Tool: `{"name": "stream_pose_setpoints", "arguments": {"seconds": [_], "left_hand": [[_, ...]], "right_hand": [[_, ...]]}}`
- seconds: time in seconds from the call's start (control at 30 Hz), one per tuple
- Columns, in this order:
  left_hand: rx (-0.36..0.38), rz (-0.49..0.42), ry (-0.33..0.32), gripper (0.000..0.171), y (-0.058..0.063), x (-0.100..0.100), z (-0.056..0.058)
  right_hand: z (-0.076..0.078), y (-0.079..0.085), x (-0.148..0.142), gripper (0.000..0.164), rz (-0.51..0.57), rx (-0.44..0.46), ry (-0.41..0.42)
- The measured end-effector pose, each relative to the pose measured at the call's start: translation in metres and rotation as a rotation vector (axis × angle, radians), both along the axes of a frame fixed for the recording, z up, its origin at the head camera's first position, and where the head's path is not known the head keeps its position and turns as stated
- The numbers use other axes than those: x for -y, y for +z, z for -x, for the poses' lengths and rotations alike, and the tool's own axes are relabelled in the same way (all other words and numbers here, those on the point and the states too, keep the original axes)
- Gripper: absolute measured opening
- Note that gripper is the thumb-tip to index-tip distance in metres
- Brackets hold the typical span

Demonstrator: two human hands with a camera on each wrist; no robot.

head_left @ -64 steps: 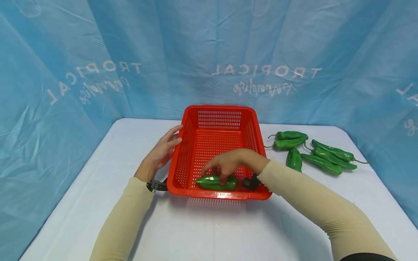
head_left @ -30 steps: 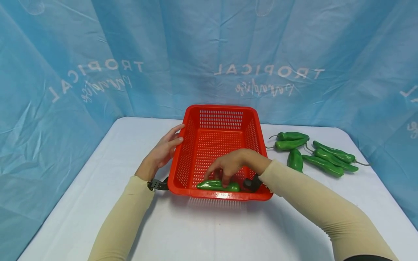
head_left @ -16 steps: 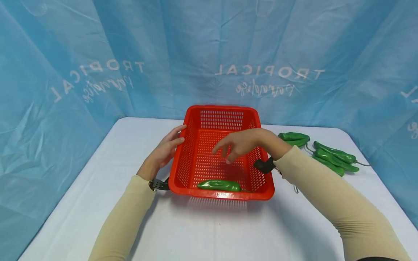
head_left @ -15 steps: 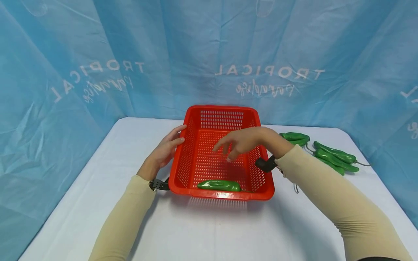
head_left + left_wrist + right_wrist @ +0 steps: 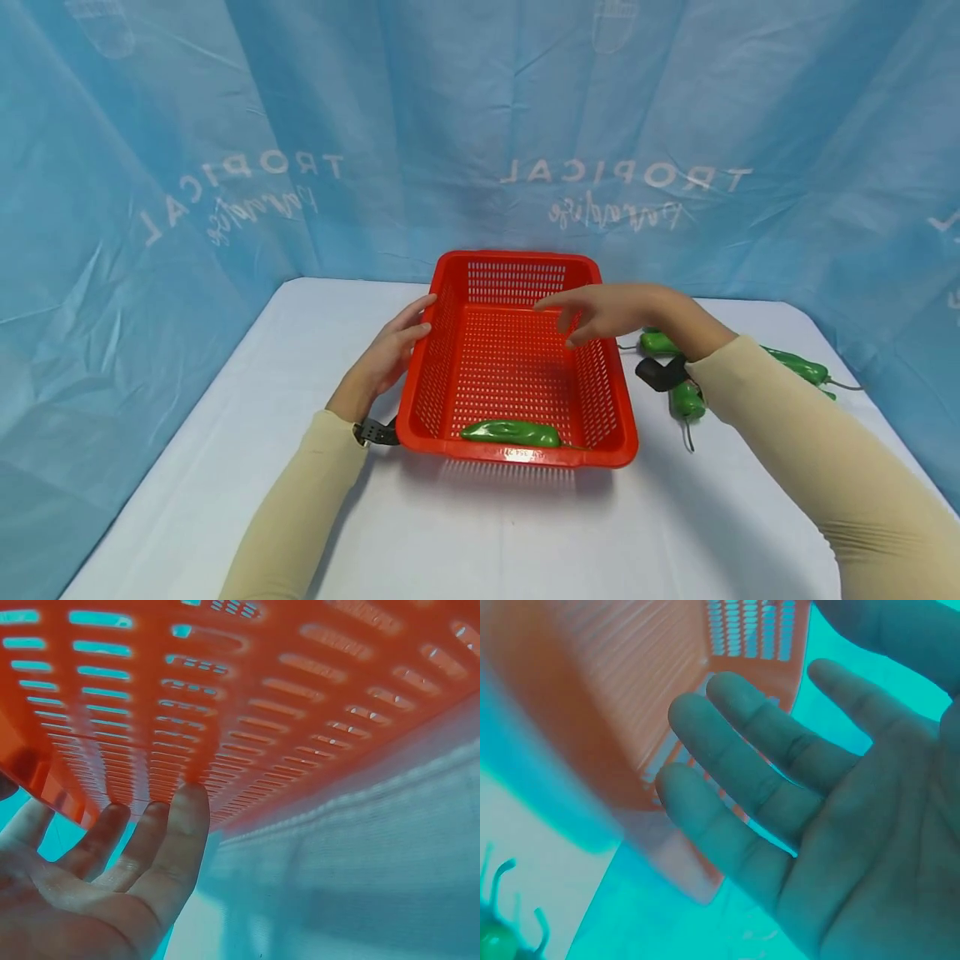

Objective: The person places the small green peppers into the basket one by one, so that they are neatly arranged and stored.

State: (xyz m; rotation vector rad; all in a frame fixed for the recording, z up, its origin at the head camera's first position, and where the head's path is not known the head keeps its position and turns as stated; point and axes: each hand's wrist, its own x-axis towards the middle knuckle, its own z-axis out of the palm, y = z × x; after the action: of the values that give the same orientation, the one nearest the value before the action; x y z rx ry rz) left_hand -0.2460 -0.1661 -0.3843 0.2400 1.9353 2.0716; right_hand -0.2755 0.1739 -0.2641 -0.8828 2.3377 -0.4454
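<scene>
A red perforated plastic basket (image 5: pixel 517 453) stands on the white table. One green pepper (image 5: pixel 510 432) lies in it along the near wall. My left hand (image 5: pixel 386 354) rests against the basket's left side. In the left wrist view, its nearly straight fingers (image 5: pixel 187 825) touch the slotted outer wall. My right hand (image 5: pixel 611 310) hovers over the basket's right rim, fingers loosely bent and holding nothing. The right wrist view shows its palm (image 5: pixel 877 847) bare and fingers spread apart. Right of the basket lie more green peppers (image 5: pixel 686 402), partly hidden by my right forearm.
The white-covered table (image 5: pixel 465 542) extends around the basket. A blue printed curtain (image 5: pixel 420 125) hangs behind it and on both sides. At the far right, another pepper (image 5: pixel 798 365) shows its stem pointing to the table's right edge.
My right hand has let go of the pepper in the basket, then risen and moved right towards the rim. The left hand stays against the basket. The head view has shifted slightly.
</scene>
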Motion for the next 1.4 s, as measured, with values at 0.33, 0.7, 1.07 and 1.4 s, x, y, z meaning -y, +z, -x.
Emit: {"name": "stream_pose_setpoints", "arguments": {"seconds": [0.33, 0.7, 1.07, 1.4], "left_hand": [[-0.011, 0.005, 0.013, 0.057, 0.001, 0.002, -0.002], [0.002, -0.013, 0.012, 0.056, 0.000, 0.001, -0.002], [-0.013, -0.004, -0.006, 0.057, -0.002, -0.001, -0.001], [-0.016, 0.000, -0.007, 0.056, 0.000, -0.001, 0.000]], "right_hand": [[-0.012, 0.007, -0.038, 0.052, 0.250, -0.106, -0.125], [-0.019, 0.000, -0.077, 0.050, 0.258, -0.161, -0.159], [-0.041, -0.028, -0.134, 0.047, 0.184, -0.246, -0.246], [-0.052, -0.061, -0.173, 0.042, 0.088, -0.370, -0.353]]}}
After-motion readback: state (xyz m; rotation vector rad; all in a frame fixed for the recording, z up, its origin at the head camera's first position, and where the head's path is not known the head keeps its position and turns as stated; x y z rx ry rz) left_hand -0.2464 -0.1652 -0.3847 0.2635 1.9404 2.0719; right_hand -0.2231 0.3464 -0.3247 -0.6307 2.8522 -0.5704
